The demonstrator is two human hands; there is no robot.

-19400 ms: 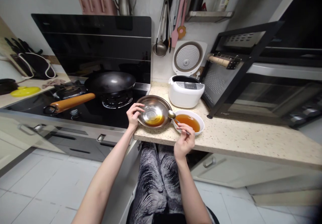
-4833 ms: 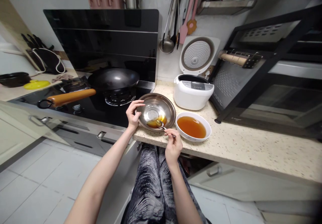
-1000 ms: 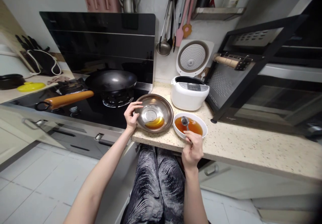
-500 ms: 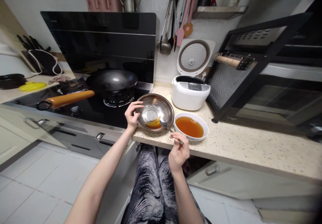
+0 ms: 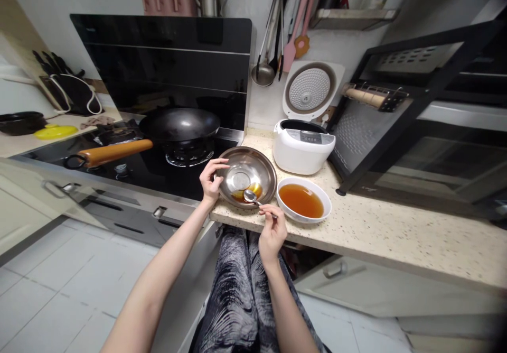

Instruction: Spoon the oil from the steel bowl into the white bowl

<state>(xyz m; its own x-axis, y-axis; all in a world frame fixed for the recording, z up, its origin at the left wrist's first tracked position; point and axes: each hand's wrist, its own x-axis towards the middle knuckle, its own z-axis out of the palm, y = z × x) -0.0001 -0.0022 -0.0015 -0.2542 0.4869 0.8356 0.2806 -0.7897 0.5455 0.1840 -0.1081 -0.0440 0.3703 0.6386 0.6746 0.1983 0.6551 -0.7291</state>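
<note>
So the biggest risk here imo is drips: the right hand (image 5: pixel 272 231) has its fingers closed in a pinch on the handle of the spoon (image 5: pixel 250 196), whose head sits low in the steel bowl (image 5: pixel 261 168), and a wobble or tilt over the rim would put brown liquid on the countertop (image 5: pixel 396 226). Can't tell if the spoon's full or touching the bottom. Left hand (image 5: pixel 212 181) is half curled, loosely gripping the steel bowl's left rim; lean too hard there and it could tip, and it's near the counter's front edge. The white bowl (image 5: pixel 327 210) is just right of it and pretty full, so a bump from the right hand could slosh it. Count: 2 hands, 1 spoon, 2 bowls (1 steel, 1 white), 1 wok (image 5: pixel 180 124), 1 rice cooker (image 5: pixel 303 152) with its lid up, 3 pink cups (image 5: pixel 164 0).
</note>
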